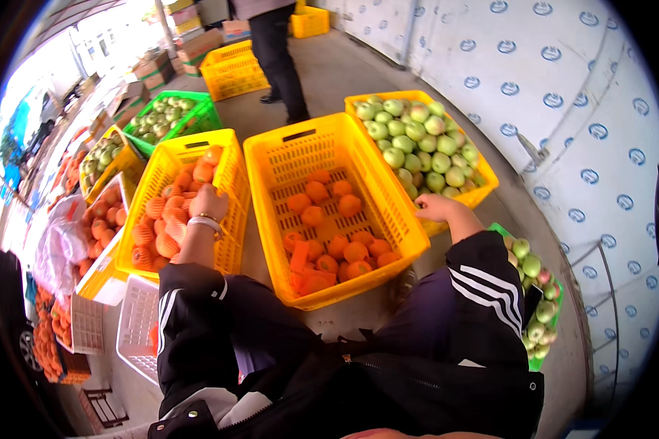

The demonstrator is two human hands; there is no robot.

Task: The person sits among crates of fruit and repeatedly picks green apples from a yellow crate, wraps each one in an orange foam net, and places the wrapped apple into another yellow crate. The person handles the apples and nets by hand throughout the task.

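My left hand (210, 203) reaches into a yellow plastic crate (233, 164) on the left, over fruit in orange foam nets (167, 219); its fingertips are hidden. My right hand (435, 208) is at the near corner of a yellow crate (486, 186) heaped with green apples (414, 130); its fingers are curled, and whether they hold anything does not show. Between my hands a larger yellow crate (269, 219) holds fruit in orange nets (357, 251), most of it in the near part, with several pieces further back. Loose orange netting (307, 274) lies in its near left corner.
A green crate of apples (532, 266) stands at my right, a dark phone-like object on it. More fruit crates, a white basket (137, 324) and cartons (200, 46) line the left. A person (277, 52) stands beyond the crates. A white panel wall (549, 93) bounds the right.
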